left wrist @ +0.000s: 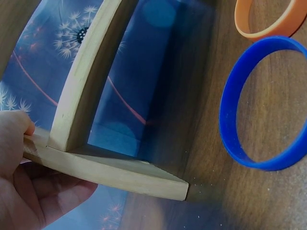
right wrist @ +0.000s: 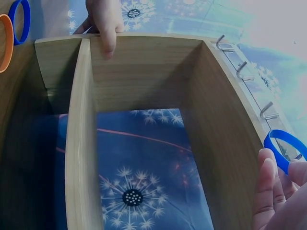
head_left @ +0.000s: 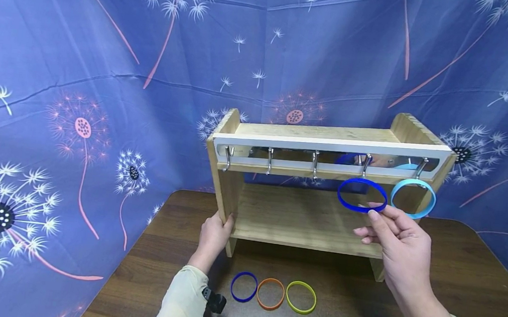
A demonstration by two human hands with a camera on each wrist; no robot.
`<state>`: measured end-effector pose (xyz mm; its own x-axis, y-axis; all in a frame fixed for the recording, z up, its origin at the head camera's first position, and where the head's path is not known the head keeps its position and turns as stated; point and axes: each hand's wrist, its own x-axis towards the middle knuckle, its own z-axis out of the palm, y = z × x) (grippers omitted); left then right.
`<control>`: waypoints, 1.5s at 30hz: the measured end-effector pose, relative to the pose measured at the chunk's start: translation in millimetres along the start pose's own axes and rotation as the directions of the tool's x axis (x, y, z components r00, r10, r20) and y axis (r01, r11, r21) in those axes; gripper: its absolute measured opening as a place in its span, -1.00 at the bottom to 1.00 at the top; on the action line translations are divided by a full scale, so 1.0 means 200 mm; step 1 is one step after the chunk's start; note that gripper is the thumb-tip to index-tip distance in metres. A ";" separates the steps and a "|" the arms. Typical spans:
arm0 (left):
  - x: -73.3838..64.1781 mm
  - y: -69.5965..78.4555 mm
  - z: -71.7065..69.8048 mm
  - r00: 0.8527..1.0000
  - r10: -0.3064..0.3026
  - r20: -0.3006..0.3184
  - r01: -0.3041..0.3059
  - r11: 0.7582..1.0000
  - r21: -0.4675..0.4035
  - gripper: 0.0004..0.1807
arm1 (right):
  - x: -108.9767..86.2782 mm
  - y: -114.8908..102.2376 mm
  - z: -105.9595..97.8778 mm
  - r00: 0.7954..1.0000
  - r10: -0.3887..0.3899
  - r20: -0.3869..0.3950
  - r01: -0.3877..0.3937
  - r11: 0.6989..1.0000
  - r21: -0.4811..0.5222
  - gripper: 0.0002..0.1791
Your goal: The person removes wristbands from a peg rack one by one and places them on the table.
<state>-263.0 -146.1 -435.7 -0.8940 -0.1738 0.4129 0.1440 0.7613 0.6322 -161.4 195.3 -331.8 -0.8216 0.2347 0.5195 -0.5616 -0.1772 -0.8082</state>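
Note:
My right hand [head_left: 404, 252] pinches a dark blue silicone wristband [head_left: 345, 204] between thumb and fingers, at the lower end of the fourth hook [head_left: 366, 164] from the left. Whether the band is over that hook, I cannot tell. A light blue wristband [head_left: 433, 202] hangs at the rightmost hook [head_left: 422, 166], just behind my right fingertips. With my left hand [head_left: 213, 235] I grip the left side panel of a wooden shelf [head_left: 283, 214]; in the left wrist view, thumb and fingers lie on either side of that panel's edge [left wrist: 120, 175].
On the brown table [head_left: 144, 270] in front of the shelf lie a blue wristband [head_left: 232, 286], an orange one [head_left: 270, 308] and a yellow one [head_left: 299, 311] in a row. Three more hooks line the white rail [head_left: 282, 142] to the left. A blue dandelion-print cloth [head_left: 184, 122] hangs behind.

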 end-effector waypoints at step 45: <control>-0.01 0.01 -0.01 1.000 -0.011 0.008 0.011 1.000 -0.019 -0.74 | -0.24 0.23 -0.13 0.983 0.181 0.037 -0.172 0.969 -0.175 -0.79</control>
<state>-260.6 -145.7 -433.5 -0.8989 -0.1775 0.4006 0.1419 0.7471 0.6493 -144.5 199.7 -401.0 -0.9129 0.1628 0.3743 -0.3858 -0.0445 -0.9215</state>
